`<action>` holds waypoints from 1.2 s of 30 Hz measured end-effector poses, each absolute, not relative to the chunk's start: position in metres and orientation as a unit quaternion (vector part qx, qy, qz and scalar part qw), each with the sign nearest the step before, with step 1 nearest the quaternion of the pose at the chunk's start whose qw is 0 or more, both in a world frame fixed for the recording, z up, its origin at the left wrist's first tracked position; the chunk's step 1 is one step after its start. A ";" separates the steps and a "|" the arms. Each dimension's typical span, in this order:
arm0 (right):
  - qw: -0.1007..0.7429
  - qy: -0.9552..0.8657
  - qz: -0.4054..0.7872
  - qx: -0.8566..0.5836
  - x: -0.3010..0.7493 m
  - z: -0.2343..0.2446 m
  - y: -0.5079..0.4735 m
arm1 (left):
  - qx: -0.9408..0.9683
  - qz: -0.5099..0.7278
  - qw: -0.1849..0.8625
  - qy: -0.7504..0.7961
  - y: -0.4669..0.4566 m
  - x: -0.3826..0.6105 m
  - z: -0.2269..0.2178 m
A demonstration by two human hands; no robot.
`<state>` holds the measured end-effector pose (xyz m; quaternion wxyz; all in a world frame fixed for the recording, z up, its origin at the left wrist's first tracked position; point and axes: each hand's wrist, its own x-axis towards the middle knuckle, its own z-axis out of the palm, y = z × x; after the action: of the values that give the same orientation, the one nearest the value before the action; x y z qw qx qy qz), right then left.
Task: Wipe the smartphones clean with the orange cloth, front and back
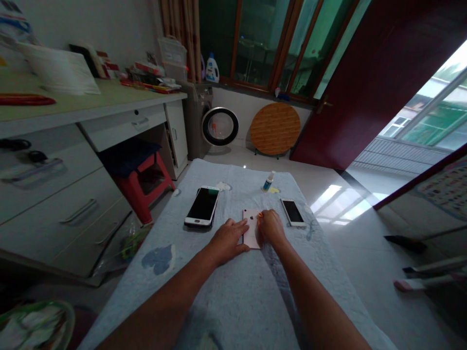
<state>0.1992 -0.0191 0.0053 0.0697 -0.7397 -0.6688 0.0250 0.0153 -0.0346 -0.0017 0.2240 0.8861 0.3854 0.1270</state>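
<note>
A pink phone (pixel 251 227) lies face down on a light blue towel (pixel 233 291). My left hand (pixel 229 239) rests flat on the phone's left edge, fingers stretched out. My right hand (pixel 270 227) is curled at the phone's right side, its fingers pinched on a small orange thing (pixel 260 214) against the phone's top right corner. A larger white phone (pixel 203 206) lies screen up to the left. A small white phone (pixel 293 212) lies screen up to the right. Beyond them stands a little spray bottle (pixel 268 181).
A white wad (pixel 223 185) and a yellow scrap (pixel 274 190) lie at the towel's far end. A desk with drawers (pixel 73 160) and a red stool (pixel 143 182) stand left. A washing machine (pixel 207 121) and round wooden board (pixel 274 128) are behind.
</note>
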 end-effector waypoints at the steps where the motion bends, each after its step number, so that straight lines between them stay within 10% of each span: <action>1: 0.064 -0.671 0.023 -0.739 0.199 0.006 -0.012 | 0.886 0.126 0.225 0.385 -0.035 0.015 -0.001; 20: -0.022 -0.793 0.062 -0.606 0.174 0.021 0.046 | 0.882 0.133 0.244 0.380 -0.037 0.016 0.008; 36: 0.147 -0.779 0.089 -0.603 0.200 0.009 -0.003 | 0.880 0.151 0.234 0.384 -0.036 0.015 0.001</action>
<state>0.2000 -0.0034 0.0089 0.1471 -0.6031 -0.7789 0.0894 0.0152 -0.0363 0.0007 0.2345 0.8800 0.3844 0.1512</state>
